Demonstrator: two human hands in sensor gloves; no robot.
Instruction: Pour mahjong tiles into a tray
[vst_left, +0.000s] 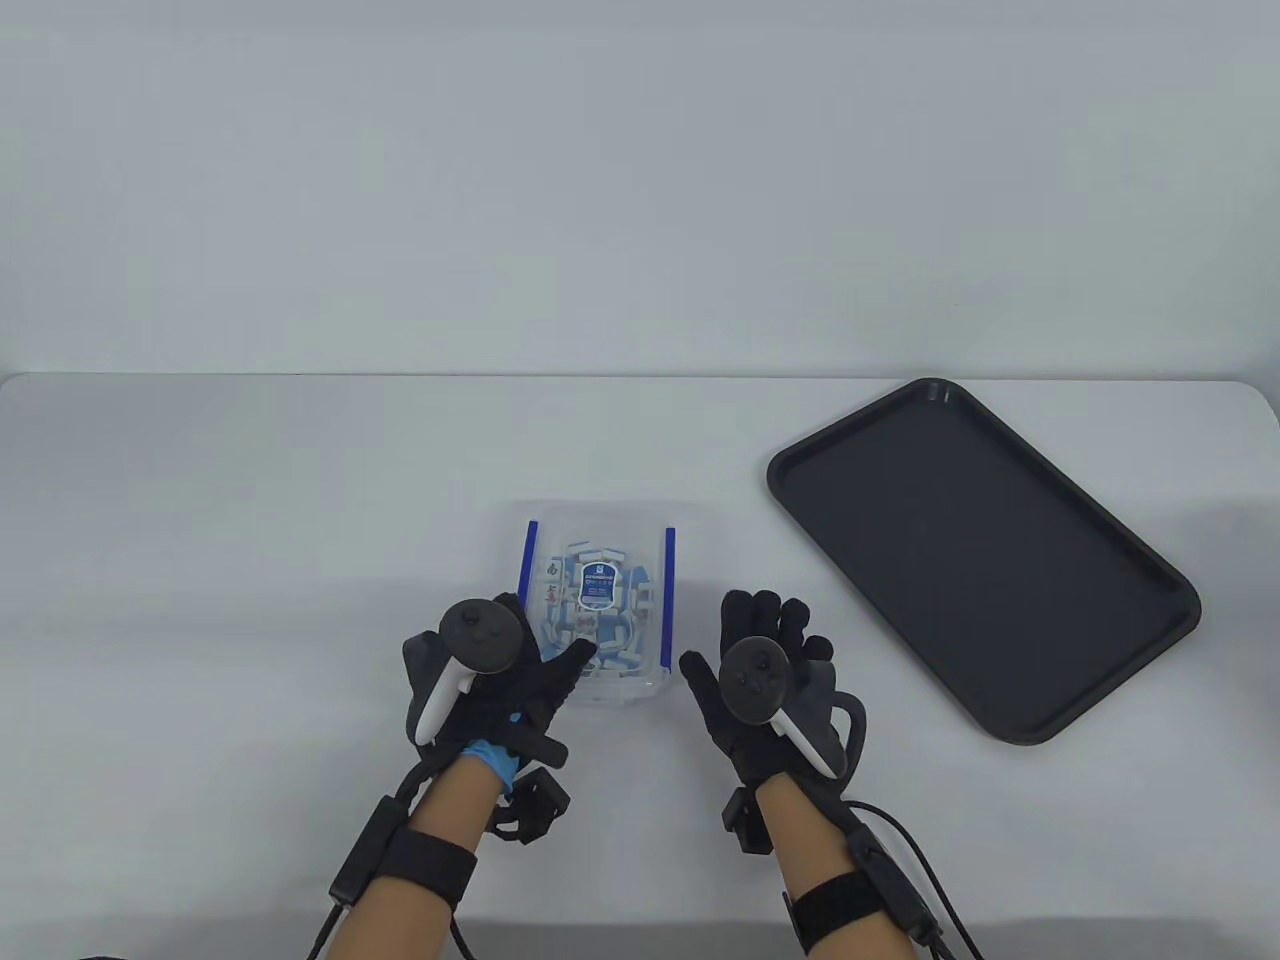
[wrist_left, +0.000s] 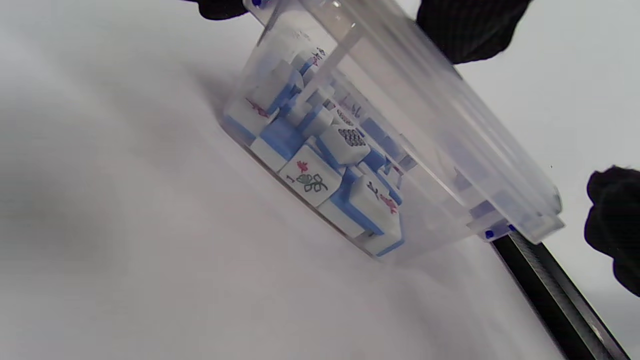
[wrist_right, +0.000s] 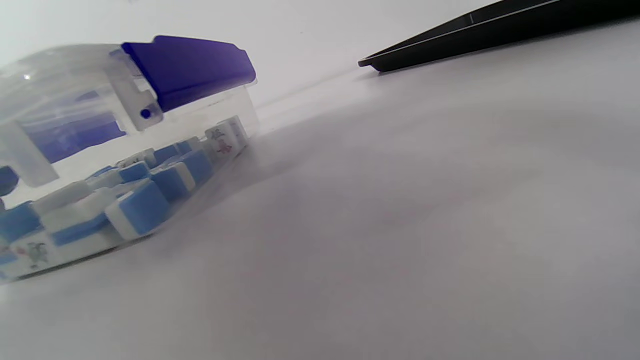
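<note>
Left hand (vst_left: 490, 670) on box (vst_left: 600, 600), right hand (vst_left: 765, 670) spread beside it.

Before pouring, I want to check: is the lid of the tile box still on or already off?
On. The clear lid with its label covers the box, and the blue latch sits folded down.

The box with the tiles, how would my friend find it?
On the white table, look left of the black tray, just ahead of the hands. It is the clear box, with blue side latches and blue-and-white tiles inside.
</note>
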